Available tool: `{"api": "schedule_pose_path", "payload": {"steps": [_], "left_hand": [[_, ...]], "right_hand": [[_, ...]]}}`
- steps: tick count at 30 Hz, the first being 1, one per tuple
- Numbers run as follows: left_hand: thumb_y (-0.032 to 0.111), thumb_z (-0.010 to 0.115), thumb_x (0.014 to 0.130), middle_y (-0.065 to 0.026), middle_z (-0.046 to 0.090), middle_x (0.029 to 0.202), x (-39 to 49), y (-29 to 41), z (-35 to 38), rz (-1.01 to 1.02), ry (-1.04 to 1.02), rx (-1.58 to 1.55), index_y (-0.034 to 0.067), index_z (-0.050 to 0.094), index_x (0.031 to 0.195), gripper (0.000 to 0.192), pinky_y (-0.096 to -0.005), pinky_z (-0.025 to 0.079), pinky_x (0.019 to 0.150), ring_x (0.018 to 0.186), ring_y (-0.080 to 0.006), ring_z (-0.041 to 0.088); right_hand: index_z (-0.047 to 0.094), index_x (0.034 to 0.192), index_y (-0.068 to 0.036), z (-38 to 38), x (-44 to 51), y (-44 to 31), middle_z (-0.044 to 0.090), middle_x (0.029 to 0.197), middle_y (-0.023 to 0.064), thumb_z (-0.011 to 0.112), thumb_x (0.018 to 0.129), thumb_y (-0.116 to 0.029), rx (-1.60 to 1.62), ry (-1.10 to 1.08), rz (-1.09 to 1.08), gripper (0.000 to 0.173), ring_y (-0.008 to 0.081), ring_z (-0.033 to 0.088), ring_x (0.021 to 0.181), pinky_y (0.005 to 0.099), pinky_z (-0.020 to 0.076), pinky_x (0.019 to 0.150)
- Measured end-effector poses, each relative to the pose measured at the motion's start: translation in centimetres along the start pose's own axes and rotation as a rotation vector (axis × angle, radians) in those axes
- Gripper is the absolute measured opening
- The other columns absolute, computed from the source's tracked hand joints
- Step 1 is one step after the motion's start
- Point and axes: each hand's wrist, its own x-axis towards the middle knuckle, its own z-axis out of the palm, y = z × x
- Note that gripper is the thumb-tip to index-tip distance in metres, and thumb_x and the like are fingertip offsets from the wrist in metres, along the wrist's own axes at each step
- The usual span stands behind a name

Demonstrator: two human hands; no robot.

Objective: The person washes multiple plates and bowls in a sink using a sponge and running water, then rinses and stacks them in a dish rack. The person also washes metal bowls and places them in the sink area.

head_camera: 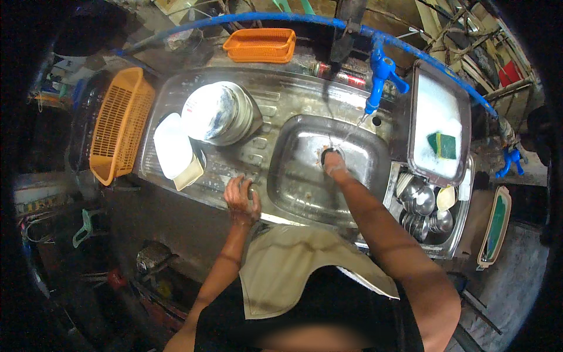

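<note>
My right hand (335,165) reaches down to the drain of the metal sink basin (286,176), its fingertips hidden at the dark drain hole. Small orange-brown food scraps (324,152) lie around that hole. A thin stream of water runs into the basin from the blue tap (378,79). On the drainboard (215,163), near the front edge, rests my left hand (242,198), fingers somewhat spread and holding nothing. Beyond it stand a stack of plates (215,112), a white rectangular dish (173,145) and a cream-coloured dish (189,174).
At right, a grey tub (411,132) of suds holds a green scouring sponge (442,145). Metal bowls (418,200) fill the second basin (453,246) below. An orange plastic basket (116,127) stands at left; smaller orange baskets (259,45) sit behind, under a blue pipe (264,16).
</note>
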Motion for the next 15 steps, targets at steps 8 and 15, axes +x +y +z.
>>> {"api": "schedule_pose_path", "payload": {"steps": [8, 15], "left_hand": [[0.017, 0.068, 0.078, -0.0149, 0.055, 0.134, -0.3, 0.0, -0.1, -0.041, -0.008, 0.006, 0.006, 0.062, 0.12, 0.043, -0.0551, 0.033, 0.109, 0.129, -0.0395, 0.047], [0.016, 0.068, 0.078, -0.0129, 0.055, 0.131, 0.2, 0.4, -0.2, -0.04, 0.012, -0.003, 0.009, 0.064, 0.116, 0.039, -0.0544, 0.033, 0.109, 0.128, -0.037, 0.049]], "right_hand": [[0.07, 0.113, 0.0, 2.0, -0.8, 0.0, 0.066, 0.127, 0.0219, 0.057, 0.093, -0.018, -0.108, 0.155, -0.07, 0.03, 0.0375, 0.066, 0.114, 0.0446, 0.0535, 0.096], [0.066, 0.123, 0.0, 2.1, 1.1, -0.6, 0.067, 0.124, 0.0222, 0.055, 0.096, -0.021, -0.062, 0.048, 0.118, 0.036, 0.0362, 0.066, 0.115, 0.0457, 0.0528, 0.098]]}}
